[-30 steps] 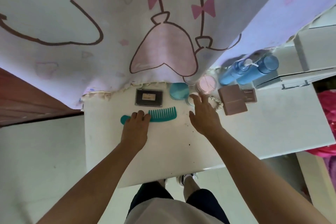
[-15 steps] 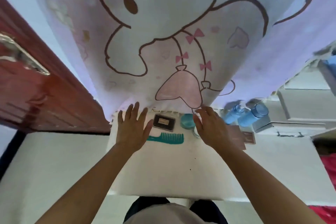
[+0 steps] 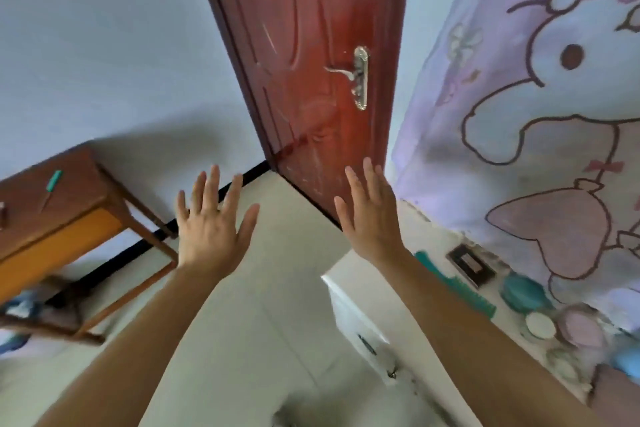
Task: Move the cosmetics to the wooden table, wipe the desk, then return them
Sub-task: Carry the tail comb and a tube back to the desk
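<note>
My left hand (image 3: 213, 218) and my right hand (image 3: 369, 215) are raised in the air with fingers spread, holding nothing. The white desk (image 3: 388, 291) lies at the lower right under my right forearm. On it, along the curtain, lie a teal comb (image 3: 467, 295), a dark rectangular compact (image 3: 471, 264), a teal round jar (image 3: 523, 293), a small white lid (image 3: 540, 325) and a pink round jar (image 3: 580, 326), all blurred. The wooden table (image 3: 52, 201) stands at the far left with a teal-handled tool (image 3: 52, 184) on top.
A red-brown door (image 3: 311, 62) with a metal handle (image 3: 358, 76) stands ahead between the two tables. A cartoon-print curtain (image 3: 536, 114) hangs behind the desk. Pale floor tiles (image 3: 270, 305) stretch between desk and wooden table. Cloth items (image 3: 20, 302) lie under the wooden table.
The view has swung left from the desk toward the door and the wooden table. Both hands lifted off the desk and comb and now hang spread in the air.
</note>
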`<state>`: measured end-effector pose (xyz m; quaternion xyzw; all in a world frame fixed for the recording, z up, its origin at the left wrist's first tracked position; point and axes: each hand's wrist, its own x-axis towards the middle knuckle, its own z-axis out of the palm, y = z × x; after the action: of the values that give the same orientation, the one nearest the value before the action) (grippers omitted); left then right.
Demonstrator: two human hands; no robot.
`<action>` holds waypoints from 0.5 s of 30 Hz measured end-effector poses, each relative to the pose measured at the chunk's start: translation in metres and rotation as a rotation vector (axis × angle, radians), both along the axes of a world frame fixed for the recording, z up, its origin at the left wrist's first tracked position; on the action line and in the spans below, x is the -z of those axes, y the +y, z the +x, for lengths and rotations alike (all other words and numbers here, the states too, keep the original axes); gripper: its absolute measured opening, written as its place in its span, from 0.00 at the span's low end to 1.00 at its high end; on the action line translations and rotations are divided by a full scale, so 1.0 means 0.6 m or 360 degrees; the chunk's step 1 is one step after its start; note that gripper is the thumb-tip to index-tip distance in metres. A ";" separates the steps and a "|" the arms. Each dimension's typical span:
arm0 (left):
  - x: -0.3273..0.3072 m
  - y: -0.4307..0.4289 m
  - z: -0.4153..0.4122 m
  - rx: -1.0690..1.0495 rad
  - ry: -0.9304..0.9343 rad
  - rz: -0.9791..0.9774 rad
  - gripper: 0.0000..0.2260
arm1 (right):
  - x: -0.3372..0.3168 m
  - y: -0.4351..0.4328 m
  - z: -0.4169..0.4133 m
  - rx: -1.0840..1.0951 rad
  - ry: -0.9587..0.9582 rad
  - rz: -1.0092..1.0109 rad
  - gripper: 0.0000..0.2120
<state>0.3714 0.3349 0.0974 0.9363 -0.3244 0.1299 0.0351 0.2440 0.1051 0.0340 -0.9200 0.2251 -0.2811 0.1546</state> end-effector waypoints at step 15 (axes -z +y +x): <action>-0.045 0.678 0.252 -0.0845 -0.0202 -0.0224 0.29 | -0.091 0.623 0.506 -0.0978 0.0155 -0.0214 0.31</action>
<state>0.5227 0.7419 0.1242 0.9738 -0.0596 0.2150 0.0444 0.5478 0.4788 0.0888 -0.9655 -0.0754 -0.1912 0.1601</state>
